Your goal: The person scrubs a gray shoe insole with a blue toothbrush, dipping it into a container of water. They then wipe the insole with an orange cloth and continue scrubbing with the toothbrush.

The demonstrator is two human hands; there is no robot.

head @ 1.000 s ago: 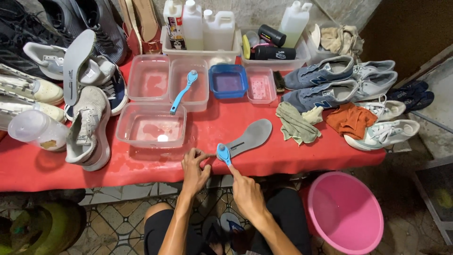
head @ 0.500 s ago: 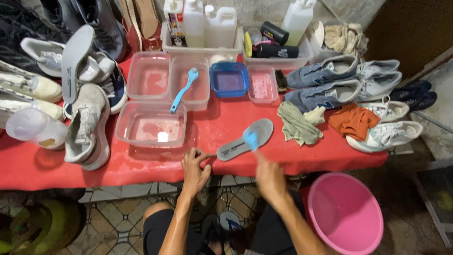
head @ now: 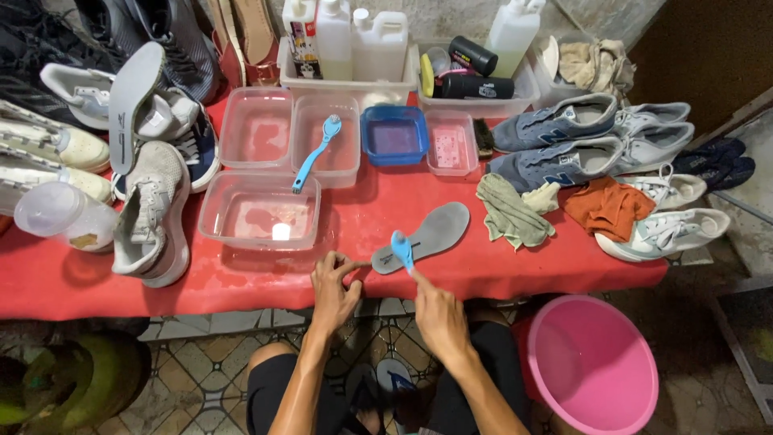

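Observation:
A grey shoe insole (head: 431, 235) lies flat on the red table cover (head: 241, 278), near the front edge. My left hand (head: 334, 286) pinches the insole's near end against the cover. My right hand (head: 435, 310) grips a small blue brush (head: 401, 248), whose head rests on the insole's near half. A second blue brush (head: 316, 151) leans across the clear plastic tubs behind.
Clear tubs (head: 259, 211), one holding water, a blue tub (head: 394, 134) and a pink-lined tub (head: 451, 145) stand mid-table. White bottles (head: 354, 36) sit at the back. Sneakers (head: 153, 213) crowd the left, grey sneakers (head: 572, 141) and rags (head: 515, 213) the right. A pink basin (head: 592, 370) stands on the floor.
My right hand has drawn the blue brush back from the insole's middle toward its near end. The left hand has stayed on the insole's end.

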